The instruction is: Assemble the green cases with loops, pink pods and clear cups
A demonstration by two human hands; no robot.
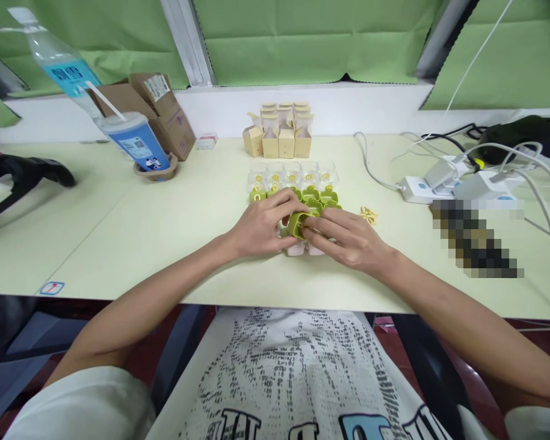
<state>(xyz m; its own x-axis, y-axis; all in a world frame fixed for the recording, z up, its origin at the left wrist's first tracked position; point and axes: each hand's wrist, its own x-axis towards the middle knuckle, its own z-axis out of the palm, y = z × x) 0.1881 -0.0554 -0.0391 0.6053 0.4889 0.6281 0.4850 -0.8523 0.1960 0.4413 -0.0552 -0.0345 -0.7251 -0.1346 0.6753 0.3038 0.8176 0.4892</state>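
Observation:
My left hand [269,221] is closed around the side of a small green plastic cup [297,225], lifted a little over the table. The fingers of my right hand [346,237] are pinched together at the cup's opening; whatever they hold there is too small and hidden to make out. Behind my hands stand rows of similar green cups [329,195] and clear plastic cups [292,174] with yellow pieces in them. White cups [296,248] show partly beneath my hands. To the right of my right hand lies a small pile of yellow pieces [369,215].
Small open cardboard boxes [286,142] stand at the back by the wall. On the left are a blue paper cup [140,143] in a carton holder, a tilted bottle [64,67] and a brown box [167,119]. White power strips [426,189] with cables lie on the right.

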